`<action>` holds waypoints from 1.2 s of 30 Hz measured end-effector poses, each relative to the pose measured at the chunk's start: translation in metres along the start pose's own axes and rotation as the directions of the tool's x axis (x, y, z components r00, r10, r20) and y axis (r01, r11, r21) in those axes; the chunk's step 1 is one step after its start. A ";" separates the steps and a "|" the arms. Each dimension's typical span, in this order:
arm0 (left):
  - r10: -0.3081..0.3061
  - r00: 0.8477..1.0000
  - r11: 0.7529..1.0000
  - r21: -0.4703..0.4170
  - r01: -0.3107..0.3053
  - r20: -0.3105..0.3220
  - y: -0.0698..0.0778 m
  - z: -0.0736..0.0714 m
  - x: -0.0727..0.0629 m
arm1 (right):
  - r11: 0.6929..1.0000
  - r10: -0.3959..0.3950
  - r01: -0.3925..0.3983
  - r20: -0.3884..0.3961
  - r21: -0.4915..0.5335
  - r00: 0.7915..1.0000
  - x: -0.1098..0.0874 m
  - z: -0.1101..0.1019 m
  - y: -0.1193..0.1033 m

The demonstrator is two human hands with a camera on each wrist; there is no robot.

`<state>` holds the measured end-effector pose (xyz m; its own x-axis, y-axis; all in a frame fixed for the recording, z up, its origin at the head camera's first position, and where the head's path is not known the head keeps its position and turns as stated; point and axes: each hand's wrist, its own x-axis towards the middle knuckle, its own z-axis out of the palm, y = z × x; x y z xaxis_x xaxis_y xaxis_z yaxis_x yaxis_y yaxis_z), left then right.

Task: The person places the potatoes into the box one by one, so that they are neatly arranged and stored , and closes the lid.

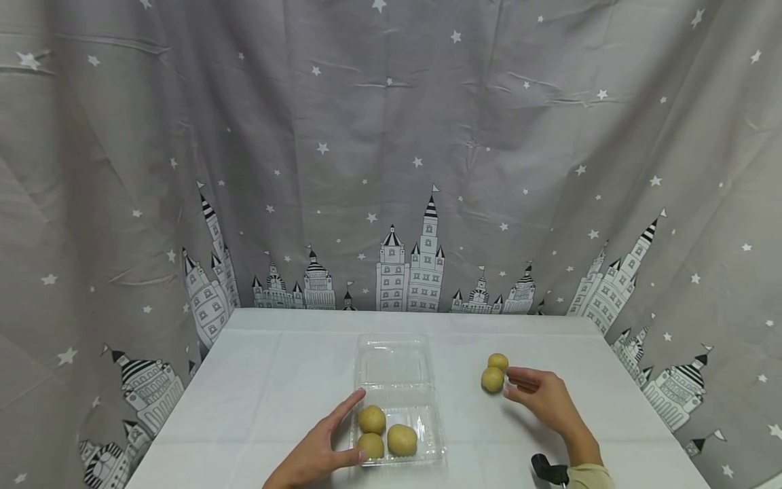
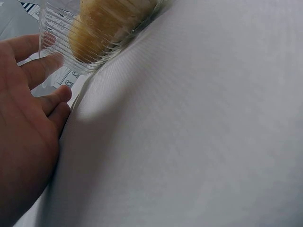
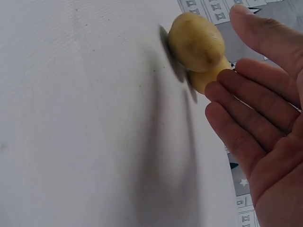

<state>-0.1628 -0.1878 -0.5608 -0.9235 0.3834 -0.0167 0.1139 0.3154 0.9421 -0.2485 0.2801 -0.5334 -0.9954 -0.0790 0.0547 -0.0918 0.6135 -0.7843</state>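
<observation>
A clear plastic clamshell box [image 1: 430, 435] lies with its lid [image 1: 394, 367] folded back. Three round yellow potatoes [image 1: 402, 440] sit in its near half. My left hand [image 1: 320, 445] is spread along the box's left side, thumb by the front corner. In the left wrist view its fingertips [image 2: 53, 61] are at the ribbed plastic wall. Two more potatoes, a nearer one [image 1: 492, 379] and a farther one [image 1: 497, 361], lie together on the right of the table. Right beside them is my right hand [image 1: 544, 401], fingers extended and thumb apart, holding nothing.
A white cloth covers the table [image 1: 275, 380]. Behind it hangs a grey curtain [image 1: 391, 136] printed with stars and castles. A black device [image 1: 548, 470] is on the right wrist by the sleeve [image 1: 589, 477].
</observation>
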 end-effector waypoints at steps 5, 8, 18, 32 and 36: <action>-0.002 1.000 1.000 0.010 0.002 -0.001 0.000 0.000 0.000 | 1.000 0.013 -0.013 -0.012 0.014 1.000 0.005 0.006 0.003; -0.004 1.000 1.000 0.009 0.004 -0.001 0.001 0.001 0.000 | 1.000 0.018 -0.018 -0.021 0.018 1.000 0.007 0.009 0.004; -0.004 1.000 1.000 0.025 0.004 -0.009 0.001 0.001 0.000 | 1.000 -0.005 0.005 -0.040 0.013 0.999 0.012 0.016 0.006; 0.000 1.000 1.000 0.010 0.000 -0.012 0.001 0.000 -0.001 | 1.000 -0.004 0.006 -0.101 0.022 0.995 0.023 0.032 0.002; 0.004 1.000 1.000 0.007 -0.004 -0.004 0.002 0.000 -0.001 | 0.999 0.011 -0.007 -0.110 0.040 0.994 0.023 0.034 0.002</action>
<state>-0.1615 -0.1874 -0.5588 -0.9243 0.3815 -0.0113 0.1207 0.3201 0.9397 -0.2705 0.2526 -0.5548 -0.9934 0.0151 0.1140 -0.0840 0.5822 -0.8087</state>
